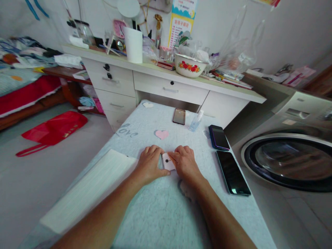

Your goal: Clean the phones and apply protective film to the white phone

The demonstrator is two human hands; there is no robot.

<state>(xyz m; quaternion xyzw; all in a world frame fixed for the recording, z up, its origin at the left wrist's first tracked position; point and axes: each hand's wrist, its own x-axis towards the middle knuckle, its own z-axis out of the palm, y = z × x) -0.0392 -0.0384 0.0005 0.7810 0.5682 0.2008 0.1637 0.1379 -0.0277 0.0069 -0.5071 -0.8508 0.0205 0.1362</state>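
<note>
Near the middle of the cloth-covered table, a small pinkish-white phone (167, 163) lies with its back up, a dark round camera lens showing. My left hand (151, 162) grips it along the left side, thumb at the near edge and fingers at the far corner. On its right part rest the bent fingers of my right hand (183, 159), closed against the phone and covering that end. Whether anything thin is under those fingers cannot be seen. Beyond my hands are a phone case (179, 116) and a clear spray bottle (196, 121).
Along the table's right edge lie a dark phone (219, 137) and a black tablet (232, 173). A folded white cloth (90, 190) is at the left. Behind stands a white desk (155, 81) with a flowered bowl (190, 65); a washing machine (287, 121) is at the right.
</note>
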